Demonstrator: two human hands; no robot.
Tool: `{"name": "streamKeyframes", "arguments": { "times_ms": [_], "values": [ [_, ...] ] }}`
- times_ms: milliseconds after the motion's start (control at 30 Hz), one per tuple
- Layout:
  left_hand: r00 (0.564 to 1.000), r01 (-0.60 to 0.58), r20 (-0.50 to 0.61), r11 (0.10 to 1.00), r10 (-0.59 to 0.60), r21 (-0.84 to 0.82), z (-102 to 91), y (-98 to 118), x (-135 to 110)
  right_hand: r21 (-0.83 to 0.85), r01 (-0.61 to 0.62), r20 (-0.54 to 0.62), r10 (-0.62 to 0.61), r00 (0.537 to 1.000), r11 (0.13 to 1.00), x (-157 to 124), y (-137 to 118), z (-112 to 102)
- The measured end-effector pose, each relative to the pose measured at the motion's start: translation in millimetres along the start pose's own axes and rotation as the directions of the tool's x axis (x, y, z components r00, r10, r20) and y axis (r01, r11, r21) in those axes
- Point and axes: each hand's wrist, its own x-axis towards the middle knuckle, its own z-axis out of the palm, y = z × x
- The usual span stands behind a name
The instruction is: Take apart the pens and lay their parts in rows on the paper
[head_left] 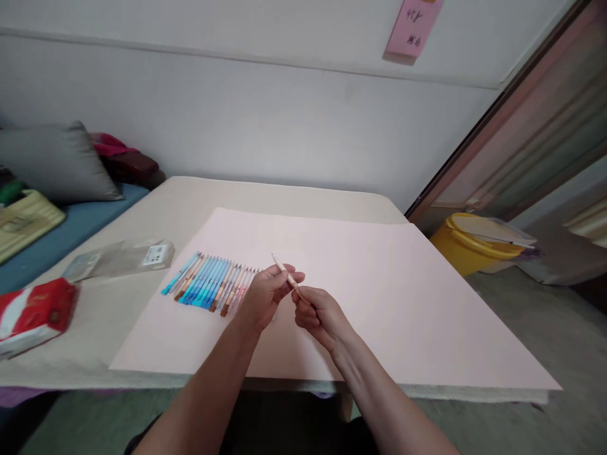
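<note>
One pen (pixel 279 263) is held above one pink sheet (pixel 379 297), its tip towards 11 o'clock; two hands grip it, the left hand (pixel 267 289) pinching the barrel between thumb and fingers, the right hand (pixel 322 313) closed round the lower end; at 9 o'clock from it lies one row of pens (pixel 203 281), too tightly packed to count surely; farther out at 9 are one clear pouch (pixel 128 258) and one red packet (pixel 45 309); one yellow bin (pixel 458 249) stands at 3, one grey cushion (pixel 52 164) at 10.
</note>
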Motion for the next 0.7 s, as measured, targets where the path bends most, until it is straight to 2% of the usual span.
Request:
{"name": "streamKeyframes", "arguments": {
  "times_ms": [100,167,233,300,333,367,433,500,567,633,700],
  "values": [
    [0.996,-0.041,-0.08,0.998,0.044,0.037,0.7,-3.0,-0.5,-0.256,0.082,-0.088,-0.108,0.99,0.963,-1.5,-0.7,3.2],
    [0.99,-0.06,-0.122,0.995,0.069,0.079,0.2,-4.2,-1.3,-0.486,0.121,-0.126,-0.206,0.971,0.865,-2.4,-0.1,5.1],
    [0.984,-0.076,-0.154,0.99,0.094,0.122,0.3,-4.6,-3.0,-0.673,0.146,-0.123,-0.304,0.945,0.725,-3.0,0.9,6.3],
    [0.978,-0.068,-0.184,0.988,0.093,0.141,0.9,-4.2,-5.0,-0.756,0.155,-0.112,-0.358,0.927,0.636,-3.4,1.5,6.5],
    [0.979,-0.051,-0.189,0.99,0.075,0.131,1.1,-3.7,-6.0,-0.763,0.149,-0.118,-0.361,0.925,0.629,-3.6,1.6,6.3],
    [0.982,-0.033,-0.182,0.993,0.053,0.11,1.1,-3.1,-6.7,-0.752,0.134,-0.132,-0.347,0.928,0.645,-3.9,1.3,6.1],
    [0.989,-0.013,-0.146,0.998,0.021,0.056,0.3,-1.6,-7.4,-0.676,0.107,-0.153,-0.281,0.947,0.729,-4.8,0.4,5.6],
    [0.995,-0.015,-0.101,1.0,0.017,0.025,-1.2,-0.3,-7.0,-0.499,0.08,-0.14,-0.172,0.975,0.863,-5.5,-0.5,5.4],
    [0.998,-0.013,-0.055,1.0,0.014,0.015,-2.2,0.0,-6.4,-0.247,0.014,-0.087,-0.037,0.996,0.969,-5.4,-0.7,5.3],
    [1.0,0.006,0.006,1.0,-0.006,0.009,-1.7,-0.8,-6.3,-0.046,-0.07,-0.018,0.069,0.997,0.996,-4.3,-0.1,5.4],
    [0.999,0.009,0.037,1.0,-0.01,0.01,0.1,-2.4,-6.6,0.015,-0.098,0.023,0.098,0.995,0.995,-2.4,0.8,5.3]
  ]
}}
